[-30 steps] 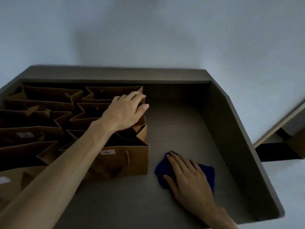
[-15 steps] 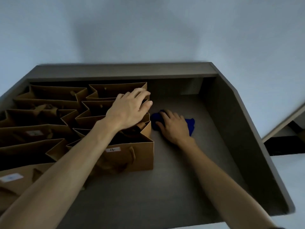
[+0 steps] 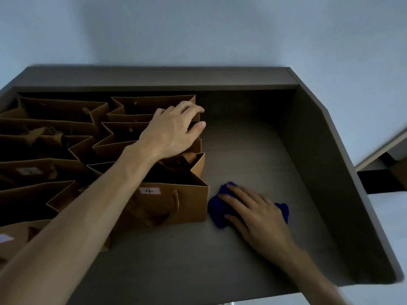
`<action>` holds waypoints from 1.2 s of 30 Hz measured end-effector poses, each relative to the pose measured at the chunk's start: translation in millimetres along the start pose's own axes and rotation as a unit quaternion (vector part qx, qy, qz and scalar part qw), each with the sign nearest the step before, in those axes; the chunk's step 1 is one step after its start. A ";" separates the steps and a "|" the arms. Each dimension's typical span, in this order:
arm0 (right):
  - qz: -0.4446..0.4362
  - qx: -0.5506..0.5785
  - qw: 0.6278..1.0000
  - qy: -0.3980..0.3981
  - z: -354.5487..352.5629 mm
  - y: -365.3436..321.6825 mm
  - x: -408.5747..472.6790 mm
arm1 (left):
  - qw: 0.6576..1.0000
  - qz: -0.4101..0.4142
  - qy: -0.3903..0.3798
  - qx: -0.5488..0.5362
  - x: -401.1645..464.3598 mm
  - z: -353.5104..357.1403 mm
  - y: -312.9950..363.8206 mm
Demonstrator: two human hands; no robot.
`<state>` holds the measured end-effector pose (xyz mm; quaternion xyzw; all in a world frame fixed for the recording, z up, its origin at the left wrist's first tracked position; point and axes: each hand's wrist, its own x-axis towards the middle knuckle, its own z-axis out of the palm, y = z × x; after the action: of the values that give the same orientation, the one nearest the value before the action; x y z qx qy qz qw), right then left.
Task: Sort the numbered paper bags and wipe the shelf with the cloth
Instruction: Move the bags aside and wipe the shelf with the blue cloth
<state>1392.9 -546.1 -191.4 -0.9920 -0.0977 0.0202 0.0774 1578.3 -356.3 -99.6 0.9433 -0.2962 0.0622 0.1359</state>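
The shelf (image 3: pixel 253 137), a dark grey tray-like surface with a raised back rim and a slanting wall at its far end from the bags, fills most of the view and serves as landmark. Its bag-side half is packed with open-topped brown paper bags (image 3: pixel 66 128) standing in two rows; the other half is bare board. The front bag nearest the shelf's middle, the bag marked 4 (image 3: pixel 171 203), carries a white label and a rope handle; labels on two bags farther along are too dim to read.

The left hand (image 3: pixel 174 130) lies palm-down over the rims of the bags at the inner edge of the rows, fingers gently curved and loosely spread, thumb off the outer side; it appears to brace the bags rather than grasp any one of them. The right hand (image 3: pixel 257 214) presses flat, fingers extended and slightly apart, upon the blue cloth (image 3: pixel 218 210), which sits bunched on the bare board just beside the bag marked 4, toward the shelf's front edge.

Judged step: wiping the open half of the shelf while the bags are held steady. To do it well, keep the palm flat so the cloth does not roll up, work in overlapping strokes from back rim to front edge, reach into the corner by the slanting wall, and avoid nudging the nearest bag.
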 end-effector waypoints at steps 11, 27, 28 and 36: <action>0.121 -0.029 0.992 0.035 -4.1 41.7 229.7 | 1.000 0.002 0.010 -0.021 -7.3 -2.0 3.0; 0.095 0.002 0.992 0.081 6.0 50.6 116.7 | 1.000 -0.014 -0.001 -0.017 0.8 -1.7 3.6; 0.106 0.000 0.990 0.094 8.7 48.4 93.2 | 1.000 -0.015 0.000 -0.017 1.1 -1.4 3.5; 0.145 -0.001 0.983 0.113 6.0 58.5 70.9 | 1.000 -0.013 0.004 -0.015 2.5 0.0 1.9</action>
<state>1473.2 -587.9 -208.3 -0.9916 0.0569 -0.0809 0.0833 1579.3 -359.2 -98.7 0.9447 -0.2848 0.0594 0.1517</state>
